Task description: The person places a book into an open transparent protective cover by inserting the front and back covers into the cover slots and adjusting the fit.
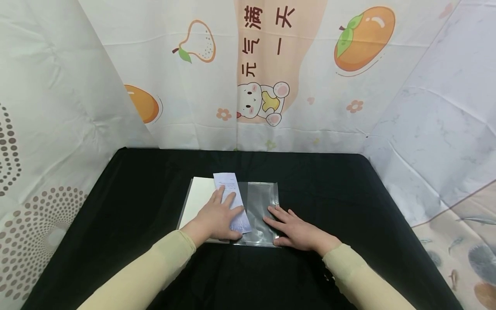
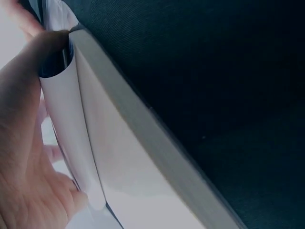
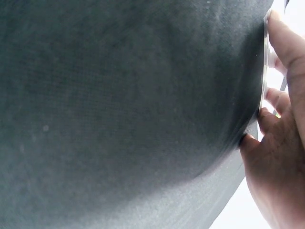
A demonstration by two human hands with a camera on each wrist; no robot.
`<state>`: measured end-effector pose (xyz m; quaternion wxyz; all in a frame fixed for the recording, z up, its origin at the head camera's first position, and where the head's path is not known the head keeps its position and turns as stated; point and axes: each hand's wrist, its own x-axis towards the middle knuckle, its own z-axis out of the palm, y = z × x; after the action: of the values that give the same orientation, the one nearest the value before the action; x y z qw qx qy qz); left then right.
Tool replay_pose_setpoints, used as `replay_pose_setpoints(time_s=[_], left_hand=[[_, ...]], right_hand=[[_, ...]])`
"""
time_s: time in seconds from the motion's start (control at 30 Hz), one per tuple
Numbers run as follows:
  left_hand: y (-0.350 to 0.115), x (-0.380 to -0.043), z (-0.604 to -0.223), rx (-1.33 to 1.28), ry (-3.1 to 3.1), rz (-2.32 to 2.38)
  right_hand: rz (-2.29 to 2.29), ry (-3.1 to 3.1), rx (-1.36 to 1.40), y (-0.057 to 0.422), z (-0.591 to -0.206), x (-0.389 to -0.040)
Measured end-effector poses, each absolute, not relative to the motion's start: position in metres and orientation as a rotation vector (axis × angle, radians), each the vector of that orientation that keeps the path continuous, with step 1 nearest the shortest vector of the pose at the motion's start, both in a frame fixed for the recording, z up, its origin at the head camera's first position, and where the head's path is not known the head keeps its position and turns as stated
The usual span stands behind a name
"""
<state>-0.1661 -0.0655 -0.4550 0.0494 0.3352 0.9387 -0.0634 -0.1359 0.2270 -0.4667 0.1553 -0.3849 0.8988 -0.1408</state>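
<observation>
A book with white pages [image 1: 199, 196] lies on the black table. Over its right part slants a pale blue sheet [image 1: 228, 180] with small print. My left hand [image 1: 217, 217] presses on this sheet with spread fingers. The left wrist view shows the sheet curving up beside the thick page block [image 2: 138, 148], with the thumb [image 2: 50, 43] at its end. To the right of the sheet extends a clear plastic cover [image 1: 260, 198]. My right hand [image 1: 296, 230] rests on the cover's right edge, fingers spread.
Black cloth [image 1: 329, 185] covers the table under and around the book. Behind the table hangs a white curtain [image 1: 162, 64] with printed fruit and a bear. More pale curtains stand along the left and right sides.
</observation>
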Motion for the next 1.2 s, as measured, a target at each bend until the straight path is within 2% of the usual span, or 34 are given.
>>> replay_pose_setpoints(time_s=[0.77,1.2], left_hand=[[-0.064,-0.157,-0.463,0.604,3.124,-0.164],[-0.064,-0.156,-0.463,0.575,3.180,-0.196]], right_hand=[[-0.408,2.572,-1.112,0.227,-0.467,-0.136],[-0.410,2.569,-1.118,0.226,-0.466,-0.136]])
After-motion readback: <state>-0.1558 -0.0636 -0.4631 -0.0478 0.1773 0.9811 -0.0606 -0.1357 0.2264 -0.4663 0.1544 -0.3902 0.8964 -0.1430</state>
